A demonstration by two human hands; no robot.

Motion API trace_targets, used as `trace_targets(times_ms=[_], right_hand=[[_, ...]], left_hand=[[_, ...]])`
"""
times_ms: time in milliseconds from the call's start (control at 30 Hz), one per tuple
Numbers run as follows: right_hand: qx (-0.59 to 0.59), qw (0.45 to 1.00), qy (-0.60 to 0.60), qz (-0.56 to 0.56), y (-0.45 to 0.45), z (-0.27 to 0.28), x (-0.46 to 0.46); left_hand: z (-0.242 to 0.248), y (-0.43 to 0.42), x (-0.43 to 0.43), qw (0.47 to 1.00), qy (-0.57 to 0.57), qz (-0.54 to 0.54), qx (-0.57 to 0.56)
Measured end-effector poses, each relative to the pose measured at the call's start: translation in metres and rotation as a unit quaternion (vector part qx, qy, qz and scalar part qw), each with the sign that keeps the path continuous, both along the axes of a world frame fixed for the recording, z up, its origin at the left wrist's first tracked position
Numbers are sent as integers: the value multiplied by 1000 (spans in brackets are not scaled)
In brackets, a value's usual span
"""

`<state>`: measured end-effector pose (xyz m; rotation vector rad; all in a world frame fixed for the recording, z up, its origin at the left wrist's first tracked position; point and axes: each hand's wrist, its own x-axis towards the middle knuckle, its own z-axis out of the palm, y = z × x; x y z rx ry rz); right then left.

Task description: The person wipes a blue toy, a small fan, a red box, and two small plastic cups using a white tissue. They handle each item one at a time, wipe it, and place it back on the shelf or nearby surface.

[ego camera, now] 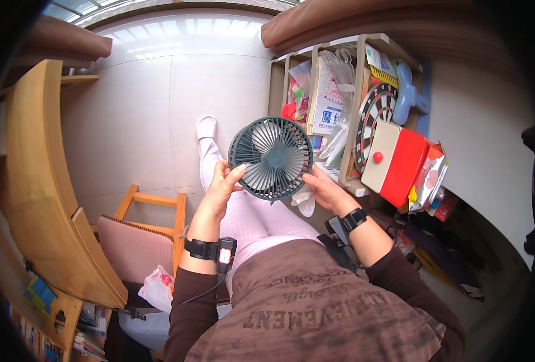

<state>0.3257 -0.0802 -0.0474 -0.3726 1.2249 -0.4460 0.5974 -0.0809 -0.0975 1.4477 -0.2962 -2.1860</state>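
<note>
A round dark green fan (275,158) with a slatted grille and pale blades is held up in front of me, over my legs. Its left rim is gripped by my left hand (222,183), with the thumb on the grille side. At the lower right rim my right hand (324,185) holds it too, thumb to the front. The fan's back and most of the fingertips behind it are hidden. A dark strapped device sits on each of my wrists.
Right of the fan stands a beige tiered storage rack (362,90) holding bags, a dartboard (378,120) and a red and cream box (394,163). To the left are a wooden desk (50,181), a wooden chair with a pink cushion (134,249) and a white plastic bag (156,287).
</note>
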Motion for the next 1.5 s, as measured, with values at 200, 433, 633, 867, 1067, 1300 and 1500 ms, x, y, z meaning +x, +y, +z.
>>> trace_targets(times_ms=[200,433,633,867,1067,1300,1500], right_hand=[[71,994,11,-86,-14,-18,19],[105,986,-13,-129,-16,-26,34],[157,974,-37,-162,-21,-15,39],[180,970,-42,-158,-18,-14,43],[199,966,-44,-162,-15,-10,40],[117,976,-72,-168,-6,16,22],[17,982,-35,-184,41,46,-5]], left_hand=[[-17,-49,17,999,37,0,21],[-25,-62,30,996,85,24,-18],[-13,-67,32,994,95,13,-44],[-11,-64,35,996,90,0,-23],[-11,-60,29,994,101,25,-12],[17,-63,10,995,86,-10,-45],[58,-40,-22,990,77,-53,-106]])
